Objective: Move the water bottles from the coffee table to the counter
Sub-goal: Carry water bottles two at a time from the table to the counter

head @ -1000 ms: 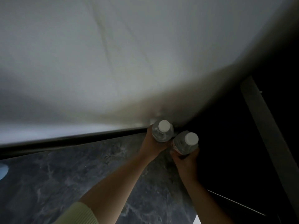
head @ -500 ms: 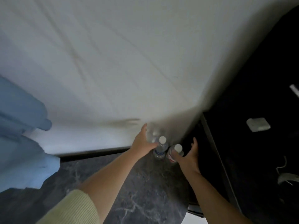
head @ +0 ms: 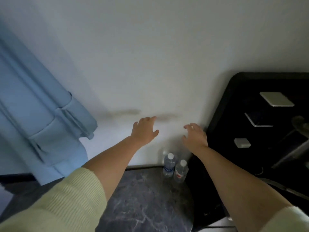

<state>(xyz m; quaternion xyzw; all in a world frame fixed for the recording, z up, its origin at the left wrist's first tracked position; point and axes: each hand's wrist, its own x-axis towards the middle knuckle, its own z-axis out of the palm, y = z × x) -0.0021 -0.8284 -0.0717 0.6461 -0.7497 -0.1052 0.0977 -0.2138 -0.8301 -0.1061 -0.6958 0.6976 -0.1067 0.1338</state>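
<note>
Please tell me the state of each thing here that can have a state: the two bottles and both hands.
Left bottle: upright on the dark marbled top, capped, not held.
Right bottle: upright beside it, capped, not held.
Left hand: open, holding nothing.
Right hand: open, holding nothing.

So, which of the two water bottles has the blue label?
The left bottle, standing nearer the wall. Its label is blue, while the right bottle beside it shows a white label with a red mark.

bottles [head: 174,168]: side by side on counter [head: 142,198], against wall [head: 150,56]
curtain [head: 38,114]: left
hands: above bottles
</note>
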